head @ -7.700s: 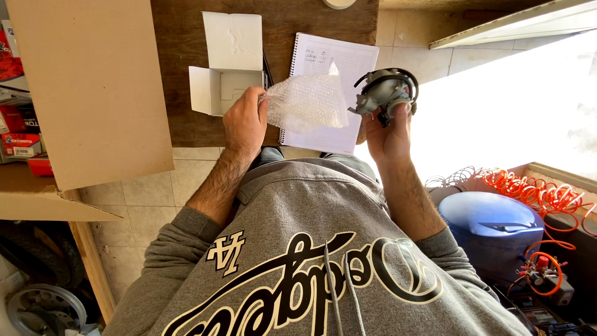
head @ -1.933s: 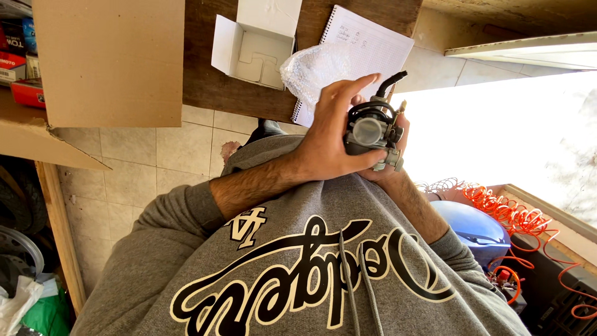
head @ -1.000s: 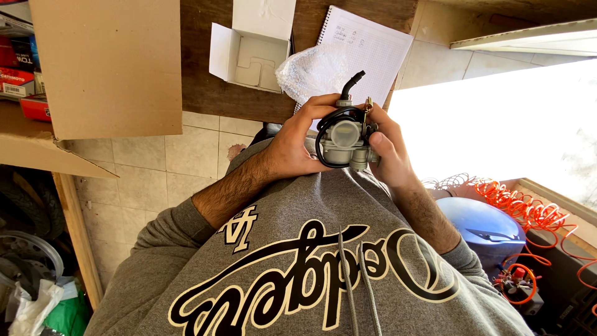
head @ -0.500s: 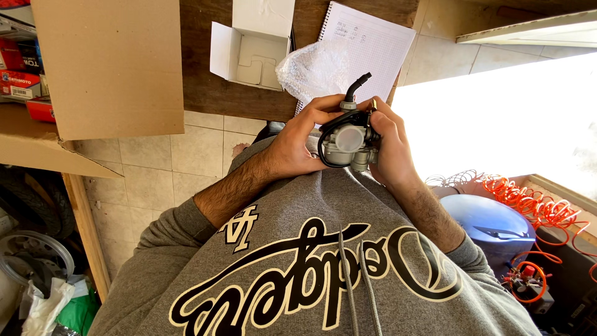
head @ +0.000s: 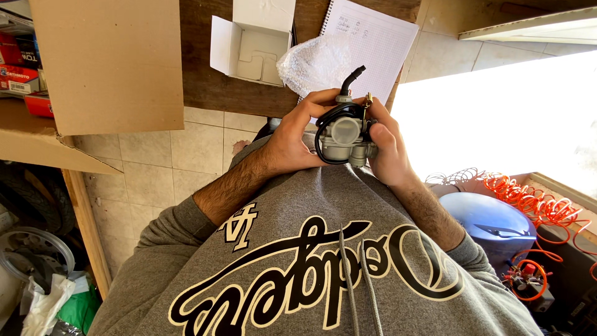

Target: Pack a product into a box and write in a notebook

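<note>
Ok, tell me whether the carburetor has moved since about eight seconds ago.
Yes. The carburetor has come down off the notebook's right side, toward the chest, now cupped in the left hand and right hand.

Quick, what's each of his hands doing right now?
Left hand: closed around the small grey metal carburetor, gripping its left side.
Right hand: closed on the carburetor's right side, fingers wrapped round it.

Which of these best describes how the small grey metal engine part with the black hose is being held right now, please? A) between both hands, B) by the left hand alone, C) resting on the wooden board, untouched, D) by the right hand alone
A: the metal engine part sits between the left hand and the right hand, fingers wrapped around both sides, in front of the chest and off the wooden board.
</note>
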